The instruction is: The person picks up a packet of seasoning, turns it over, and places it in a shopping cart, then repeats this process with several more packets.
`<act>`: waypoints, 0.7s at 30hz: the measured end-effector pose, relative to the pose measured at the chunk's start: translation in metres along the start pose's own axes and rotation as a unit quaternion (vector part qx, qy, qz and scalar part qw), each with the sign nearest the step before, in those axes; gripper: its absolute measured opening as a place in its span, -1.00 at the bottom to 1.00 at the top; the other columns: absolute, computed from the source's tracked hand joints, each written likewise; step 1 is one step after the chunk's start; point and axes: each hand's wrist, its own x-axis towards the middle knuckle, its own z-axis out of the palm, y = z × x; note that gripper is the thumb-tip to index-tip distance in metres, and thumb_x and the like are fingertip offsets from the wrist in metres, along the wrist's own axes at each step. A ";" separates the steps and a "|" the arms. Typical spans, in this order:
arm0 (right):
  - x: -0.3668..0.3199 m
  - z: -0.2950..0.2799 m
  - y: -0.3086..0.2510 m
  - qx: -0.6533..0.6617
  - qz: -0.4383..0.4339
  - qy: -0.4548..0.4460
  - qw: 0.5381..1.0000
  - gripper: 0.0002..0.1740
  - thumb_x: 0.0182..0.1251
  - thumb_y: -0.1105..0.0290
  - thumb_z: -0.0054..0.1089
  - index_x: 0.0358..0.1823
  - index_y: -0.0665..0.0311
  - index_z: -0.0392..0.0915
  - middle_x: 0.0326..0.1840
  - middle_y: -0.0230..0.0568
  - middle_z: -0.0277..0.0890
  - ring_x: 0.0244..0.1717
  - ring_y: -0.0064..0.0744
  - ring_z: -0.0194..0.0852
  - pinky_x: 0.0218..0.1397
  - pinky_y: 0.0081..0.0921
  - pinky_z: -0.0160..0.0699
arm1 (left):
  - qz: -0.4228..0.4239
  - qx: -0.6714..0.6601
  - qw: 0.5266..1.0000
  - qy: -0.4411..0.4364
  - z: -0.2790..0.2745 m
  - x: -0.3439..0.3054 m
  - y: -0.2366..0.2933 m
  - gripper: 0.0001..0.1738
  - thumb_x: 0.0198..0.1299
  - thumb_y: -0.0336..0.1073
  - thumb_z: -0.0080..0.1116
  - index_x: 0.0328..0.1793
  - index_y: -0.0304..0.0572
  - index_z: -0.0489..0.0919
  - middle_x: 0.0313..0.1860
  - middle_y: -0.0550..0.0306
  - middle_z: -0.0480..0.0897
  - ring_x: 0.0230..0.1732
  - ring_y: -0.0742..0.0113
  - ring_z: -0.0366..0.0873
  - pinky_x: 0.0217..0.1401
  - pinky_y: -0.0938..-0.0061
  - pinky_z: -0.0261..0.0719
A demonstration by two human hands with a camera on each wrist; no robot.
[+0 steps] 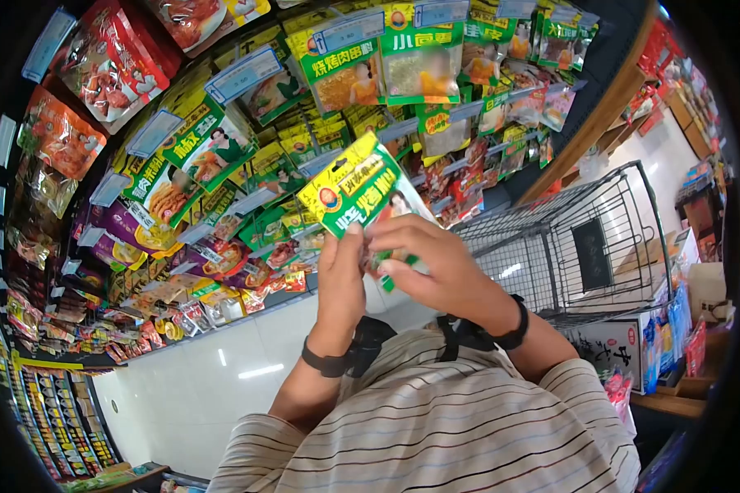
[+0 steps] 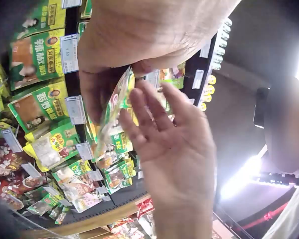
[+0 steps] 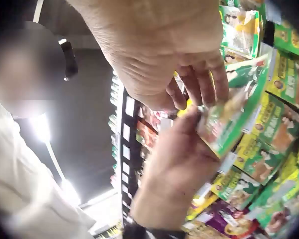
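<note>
A green and yellow seasoning packet (image 1: 368, 191) is held up, tilted, in front of the hanging packets. My left hand (image 1: 342, 275) grips its lower edge, with the thumb on the front. My right hand (image 1: 444, 267) is at the packet's lower right, its fingers spread and slightly bent over the front. In the left wrist view the packet (image 2: 111, 112) appears nearly edge-on, between my left hand (image 2: 149, 32) and my right hand's (image 2: 179, 149) loose fingers. The right wrist view has my left hand (image 3: 174, 162) pinching the packet (image 3: 234, 117); my right hand (image 3: 157, 47) arches above.
Rows of hanging packets (image 1: 419, 62) with price tags fill the display ahead and to the left. A wire shopping cart (image 1: 543, 263) stands close on the right. Tiled floor (image 1: 197, 390) shows at lower left, and boxed goods (image 1: 612, 349) lie beyond the cart.
</note>
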 end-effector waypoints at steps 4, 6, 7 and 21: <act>0.016 -0.068 -0.089 0.196 -0.048 -0.049 0.978 -0.82 0.29 0.42 0.06 -0.35 0.33 0.62 -0.33 -0.09 0.65 -0.33 -0.26 0.63 -0.34 -0.31 0.58 | -0.024 -0.073 0.997 0.008 -0.011 -0.002 0.005 -0.69 0.49 -0.30 -0.02 0.26 -0.26 0.47 0.11 0.03 0.66 0.02 0.27 0.70 0.06 0.37 0.73; 0.017 -0.095 -0.125 0.253 -0.135 -0.079 0.955 -0.79 0.26 0.48 0.07 -0.55 0.29 0.55 -0.42 -0.04 0.63 -0.49 -0.16 0.66 -0.47 -0.25 0.67 | -0.001 -0.055 0.998 0.009 -0.021 -0.003 0.008 -0.67 0.49 -0.28 -0.02 0.26 -0.30 0.47 0.09 0.03 0.67 0.01 0.30 0.69 0.07 0.41 0.71; 0.014 -0.104 -0.141 0.287 -0.176 -0.078 0.939 -0.76 0.26 0.53 0.10 -0.61 0.29 0.51 -0.42 0.00 0.62 -0.51 -0.09 0.68 -0.46 -0.21 0.76 | 0.013 -0.050 0.999 0.012 -0.025 -0.003 0.009 -0.66 0.49 -0.28 -0.02 0.27 -0.31 0.47 0.09 0.03 0.67 0.02 0.31 0.69 0.08 0.42 0.70; 0.020 -0.093 -0.180 0.331 -0.174 -0.127 0.919 -0.70 0.48 0.29 0.14 0.17 -0.23 0.58 -0.12 -0.34 0.56 -0.39 -0.43 0.65 -0.38 -0.50 0.75 | 0.071 -0.052 0.995 0.037 -0.040 0.000 0.035 -0.60 0.44 -0.29 0.04 0.32 -0.30 0.42 0.18 0.06 0.61 0.14 0.29 0.64 0.19 0.37 0.66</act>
